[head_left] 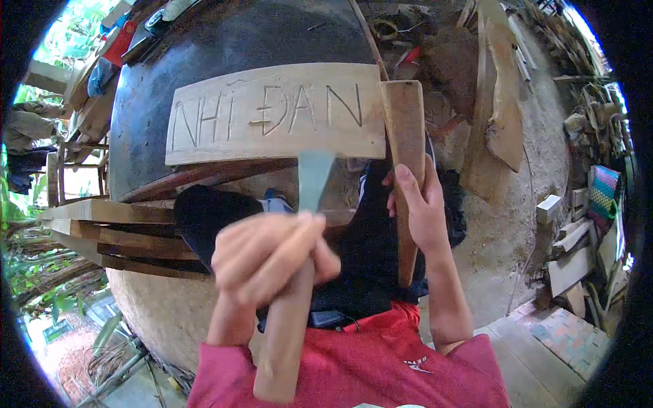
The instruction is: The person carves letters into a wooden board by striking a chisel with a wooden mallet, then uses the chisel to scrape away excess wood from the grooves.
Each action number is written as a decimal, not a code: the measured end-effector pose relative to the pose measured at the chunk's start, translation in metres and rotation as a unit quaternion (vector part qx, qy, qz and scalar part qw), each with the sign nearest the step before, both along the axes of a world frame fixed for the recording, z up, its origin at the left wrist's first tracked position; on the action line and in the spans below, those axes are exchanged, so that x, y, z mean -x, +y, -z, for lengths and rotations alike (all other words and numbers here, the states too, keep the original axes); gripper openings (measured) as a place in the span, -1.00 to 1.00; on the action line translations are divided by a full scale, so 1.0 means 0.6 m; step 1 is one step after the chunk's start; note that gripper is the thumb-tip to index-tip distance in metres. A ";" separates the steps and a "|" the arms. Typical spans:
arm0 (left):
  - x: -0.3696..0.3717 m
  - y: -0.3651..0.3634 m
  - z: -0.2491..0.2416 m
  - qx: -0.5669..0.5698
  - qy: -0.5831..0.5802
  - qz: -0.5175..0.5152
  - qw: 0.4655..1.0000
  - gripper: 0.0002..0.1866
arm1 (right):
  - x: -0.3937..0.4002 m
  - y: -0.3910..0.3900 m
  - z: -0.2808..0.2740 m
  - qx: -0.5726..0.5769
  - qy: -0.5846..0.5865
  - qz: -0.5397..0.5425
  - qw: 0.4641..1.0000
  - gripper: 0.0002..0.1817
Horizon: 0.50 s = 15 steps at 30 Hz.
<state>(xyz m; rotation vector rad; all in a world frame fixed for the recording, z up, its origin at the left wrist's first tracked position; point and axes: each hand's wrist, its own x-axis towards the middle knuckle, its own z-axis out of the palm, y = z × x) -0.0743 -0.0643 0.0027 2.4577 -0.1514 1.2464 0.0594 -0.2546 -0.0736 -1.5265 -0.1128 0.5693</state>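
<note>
My left hand (272, 255) is wrapped round the wooden handle of a wide-bladed chisel (314, 178). The chisel's blade points away from me, its tip at or just over the near edge of the wooden sign board (238, 144); contact cannot be made out. Lettering reading "NHĨ ĐAN" is carved or marked across the pale board. On the right, my right hand (423, 204) grips a long flat wooden mallet (406, 122), broad at its far end and narrower toward me. The mallet's far end is beside the board's right edge. Slight blur covers my left hand.
The board lies on a dark table (146, 132) with a curved near edge. Stacked thick planks (136, 234) stand at the left. A long rough-edged slab (495, 102) lies on the ground to the right, with wood offcuts (571, 265) and a woven bag (603, 194) beyond.
</note>
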 end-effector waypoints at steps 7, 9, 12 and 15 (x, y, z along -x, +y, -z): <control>0.008 0.059 -0.018 -0.127 -0.014 -0.131 0.983 -0.77 | 0.001 0.002 0.001 -0.004 -0.012 -0.003 1.000 -0.63; -0.034 0.100 -0.025 -0.107 -0.024 -0.135 0.985 -0.78 | -0.001 0.001 0.001 0.013 -0.027 -0.011 0.999 -0.61; -0.060 0.117 -0.008 -0.063 -0.033 -0.130 0.989 -0.81 | -0.002 0.001 0.001 0.018 -0.026 -0.013 0.999 -0.62; -0.039 0.114 0.005 -0.051 0.011 -0.112 0.992 -0.81 | 0.000 0.001 0.003 0.013 -0.038 -0.009 0.999 -0.62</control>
